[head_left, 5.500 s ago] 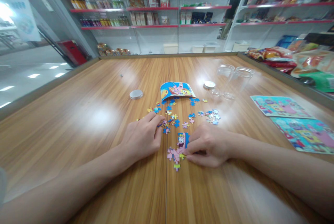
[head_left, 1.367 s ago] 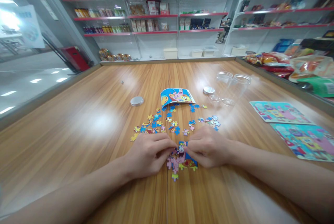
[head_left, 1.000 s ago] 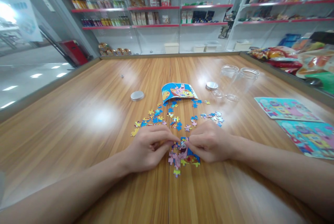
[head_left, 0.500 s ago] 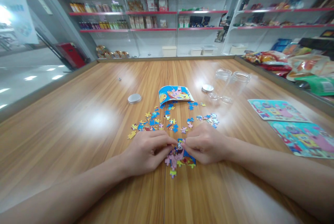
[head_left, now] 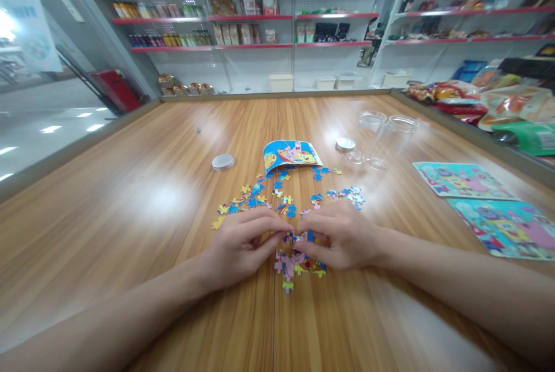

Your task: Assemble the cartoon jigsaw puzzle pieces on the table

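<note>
A partly joined jigsaw puzzle (head_left: 286, 265) in pink, yellow and blue lies on the wooden table close to me. My left hand (head_left: 249, 245) comes in from its left side, thumb and forefinger pinched on a small puzzle piece (head_left: 288, 238) at the top of the joined part. From the other side my right hand (head_left: 340, 236) grips at the same spot, its fingertips almost meeting the left ones. The fingers cover much of the piece and the upper part of the puzzle. Beyond my hands, loose puzzle pieces (head_left: 255, 195) are scattered in two groups.
A curved picture card (head_left: 292, 155) stands behind the pieces. Silver lids (head_left: 223, 162) (head_left: 345, 144) and clear jars (head_left: 401, 135) are farther back. Two flat picture sheets (head_left: 468, 180) lie at right. Bagged goods (head_left: 455, 100) are beyond the right edge, with stocked shelves (head_left: 251, 17) behind.
My right hand's fingertips have shifted slightly left and up, and its forefinger is raised more. Both hands now meet at the puzzle's top, covering more of its upper part.
</note>
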A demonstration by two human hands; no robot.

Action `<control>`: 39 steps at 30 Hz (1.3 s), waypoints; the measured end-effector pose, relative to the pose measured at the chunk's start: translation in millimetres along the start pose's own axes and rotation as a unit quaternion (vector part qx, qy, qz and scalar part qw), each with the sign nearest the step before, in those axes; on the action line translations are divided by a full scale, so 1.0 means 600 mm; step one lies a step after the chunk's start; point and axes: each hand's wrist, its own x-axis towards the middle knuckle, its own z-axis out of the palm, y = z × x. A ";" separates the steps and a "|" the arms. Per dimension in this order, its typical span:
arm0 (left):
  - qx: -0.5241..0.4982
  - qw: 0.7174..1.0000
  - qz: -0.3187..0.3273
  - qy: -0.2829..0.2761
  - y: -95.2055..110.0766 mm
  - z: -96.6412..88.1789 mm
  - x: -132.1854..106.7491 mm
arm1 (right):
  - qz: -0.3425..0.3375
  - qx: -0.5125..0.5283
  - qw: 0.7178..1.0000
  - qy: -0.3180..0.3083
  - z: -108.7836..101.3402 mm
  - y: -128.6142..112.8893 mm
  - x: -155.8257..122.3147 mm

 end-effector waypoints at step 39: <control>0.097 0.985 -0.045 -0.138 -0.002 -0.005 -0.017 | 0.055 0.028 0.998 0.029 0.006 0.000 -0.001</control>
